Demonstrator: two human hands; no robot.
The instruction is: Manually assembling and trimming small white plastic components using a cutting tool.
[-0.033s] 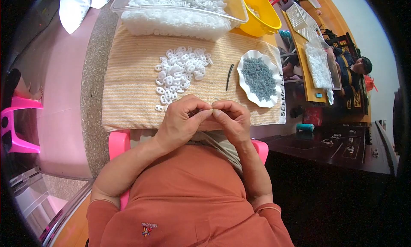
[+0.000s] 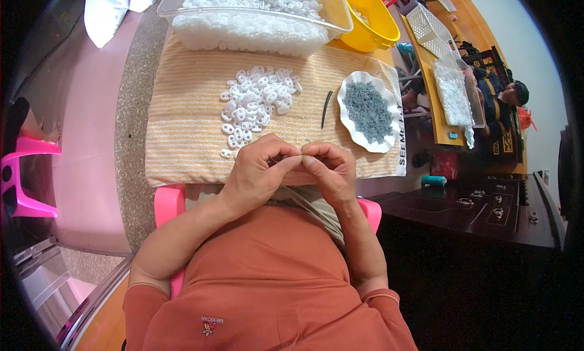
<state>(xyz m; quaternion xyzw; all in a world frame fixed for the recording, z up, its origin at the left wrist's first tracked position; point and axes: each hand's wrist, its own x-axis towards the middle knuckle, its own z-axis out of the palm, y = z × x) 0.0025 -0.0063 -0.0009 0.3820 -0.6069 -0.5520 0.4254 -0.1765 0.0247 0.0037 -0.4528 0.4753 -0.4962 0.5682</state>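
Unmoved, left hand (image 2: 258, 171) and right hand (image 2: 333, 169) pinch, contents unclear, black strip (image 2: 326, 110) pointing lengthwise forward, slightly rightward.

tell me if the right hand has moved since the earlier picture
No, no visible shift in any direction: the right hand keeps the same place relative to the wavy-edged white dish.

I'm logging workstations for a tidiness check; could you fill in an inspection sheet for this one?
Surface: striped towel, spread out.
Work things: pile of white two-holed pieces; small grey pieces on a scalloped white plate.
Clutter: thin dark strip between pile and plate; filled transparent bin and yellow basin at the far edge.
Grip: left hand and right hand meet at the fingertips; anything pinched is too hidden to tell.
Cables: nothing seen.
Surroundings: pink plastic seat at left; another person at right.
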